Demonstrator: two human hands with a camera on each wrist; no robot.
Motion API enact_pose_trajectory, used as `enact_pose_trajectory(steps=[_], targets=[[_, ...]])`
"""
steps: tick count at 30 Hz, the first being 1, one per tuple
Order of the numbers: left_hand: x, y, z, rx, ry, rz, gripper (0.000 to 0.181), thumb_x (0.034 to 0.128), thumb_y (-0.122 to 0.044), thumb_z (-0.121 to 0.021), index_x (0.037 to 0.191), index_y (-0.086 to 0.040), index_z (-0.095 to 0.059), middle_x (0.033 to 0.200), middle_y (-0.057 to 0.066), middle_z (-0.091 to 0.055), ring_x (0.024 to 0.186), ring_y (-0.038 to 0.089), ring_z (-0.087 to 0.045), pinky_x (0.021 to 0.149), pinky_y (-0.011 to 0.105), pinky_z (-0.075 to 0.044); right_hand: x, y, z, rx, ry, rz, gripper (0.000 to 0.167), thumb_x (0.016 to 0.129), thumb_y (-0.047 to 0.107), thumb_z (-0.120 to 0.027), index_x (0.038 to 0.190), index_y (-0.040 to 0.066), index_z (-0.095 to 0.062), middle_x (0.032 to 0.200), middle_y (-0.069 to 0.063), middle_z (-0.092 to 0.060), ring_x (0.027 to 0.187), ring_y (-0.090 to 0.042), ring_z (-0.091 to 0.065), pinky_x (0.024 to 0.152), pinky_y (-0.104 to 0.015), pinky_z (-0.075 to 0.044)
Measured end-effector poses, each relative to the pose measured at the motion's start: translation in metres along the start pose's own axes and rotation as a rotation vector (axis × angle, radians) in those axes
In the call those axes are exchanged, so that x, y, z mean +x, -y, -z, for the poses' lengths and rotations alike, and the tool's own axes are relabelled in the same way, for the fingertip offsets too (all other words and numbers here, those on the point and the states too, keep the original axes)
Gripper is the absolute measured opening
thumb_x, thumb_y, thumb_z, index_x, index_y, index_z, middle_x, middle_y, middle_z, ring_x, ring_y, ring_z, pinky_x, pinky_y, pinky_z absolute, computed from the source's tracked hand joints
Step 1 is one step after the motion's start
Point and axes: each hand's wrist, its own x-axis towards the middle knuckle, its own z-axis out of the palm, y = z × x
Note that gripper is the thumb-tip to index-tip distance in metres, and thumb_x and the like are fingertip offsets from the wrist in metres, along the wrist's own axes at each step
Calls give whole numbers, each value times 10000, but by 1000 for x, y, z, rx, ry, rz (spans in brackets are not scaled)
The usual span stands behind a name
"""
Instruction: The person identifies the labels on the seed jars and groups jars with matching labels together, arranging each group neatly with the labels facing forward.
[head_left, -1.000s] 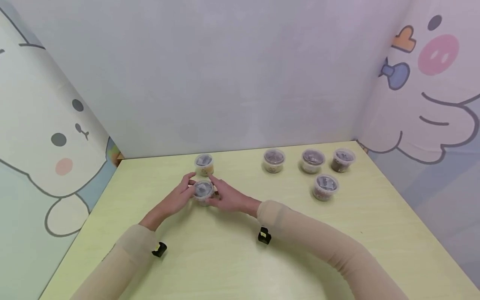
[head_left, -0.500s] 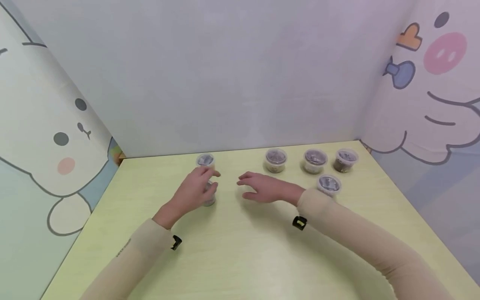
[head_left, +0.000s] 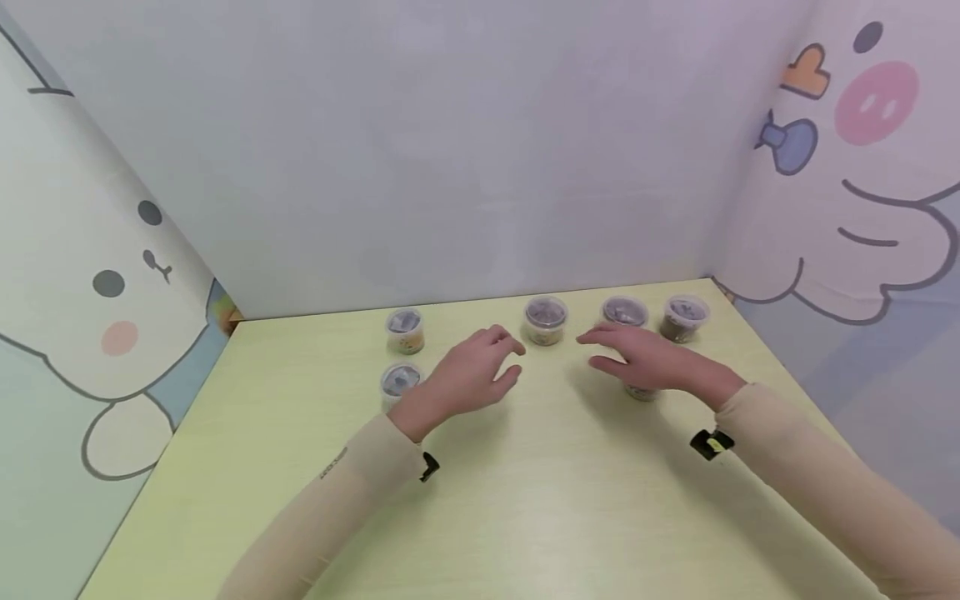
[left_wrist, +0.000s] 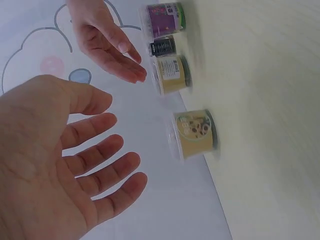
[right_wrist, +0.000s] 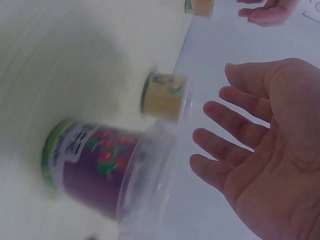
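Left hand [head_left: 468, 372], right hand [head_left: 641, 357]: grips wide, near round tan clear-lidded plastic tub [head_left: 545, 323] by back edge of table [head_left: 555, 517].

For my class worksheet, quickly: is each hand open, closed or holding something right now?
Left hand: open, fingers loosely bent, holding nothing.
Right hand: open, fingers apart, holding nothing.

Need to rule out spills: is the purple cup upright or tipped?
Upright: the purple cup stands base-down on the table, its clear lid uppermost.
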Motion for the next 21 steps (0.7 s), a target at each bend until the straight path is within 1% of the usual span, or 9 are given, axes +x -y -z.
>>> enact_pose_trajectory(steps=[2,6,8,11,14,15,17,19,21], targets=[[11,-7,-6,-18,33,7,313,1005,-232,-616,1281,-86,-640,1225,82,-615,1016,205,-608,838,358,-537,-12,-11,3,15,-41,-20,379,1020,149,-633,1366,-1,-605,1349,-183,-611,1230,-366,-582,971,-537,-490],[32,-23,-21,-129,100,39,517,1031,-300,-572,1468,-49,-459,1403,130,-528,1119,220,-608,931,376,-525,-34,-28,10,56,-120,-66,394,1003,103,-651,1375,-15,-595,1371,-196,-600,1248,-392,-564,972,-570,-474],[42,-34,-29,-198,131,68,600,1039,-338,-554,1527,-46,-365,1474,149,-461,1091,214,-624,944,377,-523,-43,-35,12,73,-152,-93,408,996,103,-662,1382,-8,-591,1360,-188,-605,1243,-392,-559,977,-585,-456],[55,-49,-42,-292,172,114,697,1040,-389,-544,1574,-40,-262,1520,170,-391,974,185,-649,925,348,-527,-54,-44,12,83,-180,-133,422,999,125,-664,1388,-16,-582,1351,-203,-600,1248,-414,-542,988,-616,-427],[66,-62,-54,-368,198,155,761,1037,-420,-542,1598,-41,-195,1543,185,-343,958,166,-636,944,321,-509,-61,-52,10,102,-176,-174,458,1004,155,-663,1401,-46,-556,1377,-253,-565,1255,-460,-527,976,-643,-430],[69,-66,-57,-398,201,169,771,1034,-416,-548,1602,-44,-182,1548,188,-330,931,165,-635,925,312,-511,-62,-54,9,116,-166,-188,476,1010,163,-655,1412,-61,-535,1398,-271,-542,1267,-478,-515,978,-653,-427],[76,-74,-65,-442,199,192,790,1031,-422,-555,1609,-53,-162,1553,193,-312,895,151,-622,888,295,-510,-64,-57,10,164,-139,-216,517,1021,170,-639,1440,-89,-483,1440,-305,-488,1282,-509,-493,982,-668,-423],[81,-80,-72,-487,189,221,797,1027,-413,-568,1612,-70,-149,1545,186,-306,785,142,-594,809,284,-506,-66,-59,10,213,-112,-239,550,1033,167,-617,1467,-112,-425,1467,-333,-443,1290,-529,-478,989,-675,-417],[87,-86,-80,-510,170,241,797,1020,-411,-582,1608,-79,-158,1541,180,-305,785,129,-588,797,274,-503,-68,-60,11,255,-92,-270,573,1047,175,-591,1492,-116,-378,1473,-344,-430,1299,-529,-473,1004,-669,-411]])
